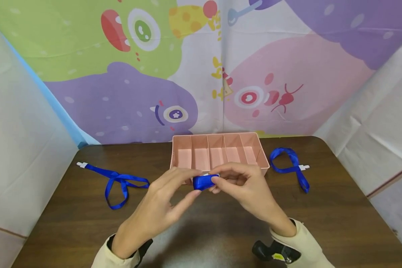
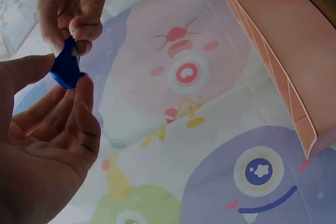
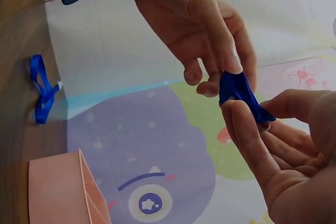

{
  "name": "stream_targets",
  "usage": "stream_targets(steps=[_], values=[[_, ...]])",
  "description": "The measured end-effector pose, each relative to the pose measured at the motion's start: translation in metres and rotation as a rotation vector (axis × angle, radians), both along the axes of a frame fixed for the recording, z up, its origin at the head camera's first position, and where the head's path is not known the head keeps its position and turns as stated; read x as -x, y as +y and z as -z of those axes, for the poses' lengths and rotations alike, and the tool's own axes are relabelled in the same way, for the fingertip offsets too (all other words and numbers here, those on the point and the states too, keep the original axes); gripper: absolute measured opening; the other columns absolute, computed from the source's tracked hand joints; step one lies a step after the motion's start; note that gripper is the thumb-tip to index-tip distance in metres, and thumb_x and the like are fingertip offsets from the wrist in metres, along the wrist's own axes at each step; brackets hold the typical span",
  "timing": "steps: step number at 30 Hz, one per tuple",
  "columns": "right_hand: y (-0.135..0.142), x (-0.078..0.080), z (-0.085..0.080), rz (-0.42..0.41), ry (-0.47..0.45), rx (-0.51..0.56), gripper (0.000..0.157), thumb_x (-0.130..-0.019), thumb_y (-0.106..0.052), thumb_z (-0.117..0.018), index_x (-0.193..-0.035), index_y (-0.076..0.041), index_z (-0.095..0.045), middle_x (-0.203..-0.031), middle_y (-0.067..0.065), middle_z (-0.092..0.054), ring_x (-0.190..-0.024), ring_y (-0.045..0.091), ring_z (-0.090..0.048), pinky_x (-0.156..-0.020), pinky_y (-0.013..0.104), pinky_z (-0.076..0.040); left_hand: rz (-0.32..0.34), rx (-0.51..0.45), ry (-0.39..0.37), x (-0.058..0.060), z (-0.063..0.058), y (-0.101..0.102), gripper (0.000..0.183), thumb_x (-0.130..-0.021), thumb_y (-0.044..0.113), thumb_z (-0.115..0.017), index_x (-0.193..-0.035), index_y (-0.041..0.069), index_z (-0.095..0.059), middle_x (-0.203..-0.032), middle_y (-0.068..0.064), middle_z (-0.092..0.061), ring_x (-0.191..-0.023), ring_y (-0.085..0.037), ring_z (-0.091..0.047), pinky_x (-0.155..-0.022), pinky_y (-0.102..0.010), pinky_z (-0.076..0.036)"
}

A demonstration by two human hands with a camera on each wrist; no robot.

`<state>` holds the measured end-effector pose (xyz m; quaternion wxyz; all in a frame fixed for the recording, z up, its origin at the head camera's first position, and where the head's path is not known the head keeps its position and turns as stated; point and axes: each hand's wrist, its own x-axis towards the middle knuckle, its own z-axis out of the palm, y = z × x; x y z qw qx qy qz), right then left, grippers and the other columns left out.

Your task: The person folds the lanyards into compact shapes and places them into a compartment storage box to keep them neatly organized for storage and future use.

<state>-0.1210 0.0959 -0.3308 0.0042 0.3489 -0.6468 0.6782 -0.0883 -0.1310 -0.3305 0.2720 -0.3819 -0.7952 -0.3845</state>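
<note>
A blue lanyard [image 1: 203,182], wound into a small flat bundle, is up in front of the box between both hands, with a bit of white showing at its upper edge. My left hand [image 1: 160,199] pinches one end between thumb and fingertips; the left wrist view shows its thumb and a finger on opposite sides of the blue bundle [image 2: 67,66]. At the other end, my right hand [image 1: 244,186] grips the ribbon with thumb and forefinger, its other fingers curled beneath. The bundle [image 3: 239,94] appears folded in the right wrist view.
Behind the hands stands a pink box [image 1: 217,150] with several compartments. A loose blue lanyard [image 1: 118,180] with a white clip lies on the table at left, another blue lanyard [image 1: 289,163] at right. A cartoon-printed cloth [image 1: 137,100] hangs along the table's back edge.
</note>
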Motion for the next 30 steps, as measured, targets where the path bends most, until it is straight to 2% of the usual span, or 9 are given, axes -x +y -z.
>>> stream_targets(steps=[6,9,12,16,20,23,27,30], values=[[0.006,0.001,-0.002,-0.037,-0.064,-0.021,0.014,-0.091,0.006,-0.067,-0.105,0.007,-0.07,-0.09,0.02,-0.072,-0.071,0.03,-0.073,-0.067,0.043,-0.059,0.025,0.013,0.001,0.0,-0.003,-0.001,0.032,-0.092,0.012,-0.072,-0.122,0.005,-0.067,-0.113,-0.002,-0.07,-0.1,-0.015,-0.064,-0.089,-0.02,-0.048],[0.009,0.0,-0.004,-0.059,-0.097,-0.049,0.014,-0.092,0.004,-0.067,-0.106,0.005,-0.07,-0.087,0.018,-0.073,-0.072,0.031,-0.073,-0.067,0.043,-0.06,0.042,0.021,0.008,0.0,-0.005,-0.001,0.029,-0.093,0.012,-0.071,-0.121,0.005,-0.068,-0.112,-0.002,-0.071,-0.101,-0.015,-0.065,-0.092,-0.021,-0.048],[0.011,0.0,-0.006,-0.076,-0.126,-0.074,0.014,-0.093,0.002,-0.067,-0.106,0.003,-0.07,-0.087,0.017,-0.073,-0.073,0.032,-0.073,-0.068,0.044,-0.059,0.057,0.024,0.031,0.0,-0.006,-0.001,0.026,-0.097,0.015,-0.067,-0.12,0.005,-0.067,-0.112,-0.002,-0.071,-0.1,-0.015,-0.064,-0.091,-0.021,-0.048],[0.011,0.0,-0.007,-0.109,-0.134,-0.091,0.015,-0.094,0.001,-0.065,-0.108,0.0,-0.07,-0.089,0.017,-0.073,-0.075,0.032,-0.072,-0.067,0.046,-0.059,0.068,0.031,0.103,-0.002,-0.008,0.001,0.024,-0.1,0.017,-0.062,-0.119,0.004,-0.066,-0.108,-0.003,-0.069,-0.093,-0.015,-0.063,-0.083,-0.022,-0.049],[0.011,-0.001,-0.008,-0.129,-0.133,-0.106,0.015,-0.094,0.001,-0.065,-0.108,-0.001,-0.07,-0.091,0.017,-0.072,-0.074,0.033,-0.072,-0.066,0.047,-0.059,0.057,0.048,0.175,-0.004,-0.01,0.003,0.022,-0.101,0.014,-0.06,-0.119,0.002,-0.065,-0.107,-0.004,-0.068,-0.09,-0.015,-0.062,-0.079,-0.022,-0.05],[0.012,-0.001,-0.009,-0.124,-0.133,-0.122,0.015,-0.094,0.0,-0.066,-0.107,-0.002,-0.071,-0.09,0.015,-0.072,-0.074,0.031,-0.072,-0.065,0.045,-0.059,0.038,0.07,0.2,-0.005,-0.012,0.002,0.021,-0.101,0.014,-0.06,-0.117,0.002,-0.065,-0.107,-0.004,-0.068,-0.091,-0.014,-0.062,-0.08,-0.023,-0.051],[0.011,-0.001,-0.009,-0.123,-0.134,-0.134,0.014,-0.094,0.0,-0.066,-0.107,-0.003,-0.071,-0.089,0.014,-0.072,-0.073,0.029,-0.071,-0.065,0.044,-0.059,0.023,0.1,0.195,-0.006,-0.011,0.001,0.02,-0.1,0.014,-0.061,-0.116,0.003,-0.065,-0.108,-0.003,-0.068,-0.092,-0.014,-0.062,-0.081,-0.023,-0.052],[0.009,-0.001,-0.007,-0.127,-0.145,-0.129,0.014,-0.094,0.0,-0.066,-0.107,-0.002,-0.071,-0.089,0.016,-0.072,-0.073,0.028,-0.071,-0.066,0.044,-0.059,0.012,0.106,0.169,-0.007,-0.009,0.001,0.021,-0.101,0.014,-0.058,-0.118,0.003,-0.064,-0.106,-0.003,-0.068,-0.085,-0.011,-0.061,-0.074,-0.019,-0.051]])
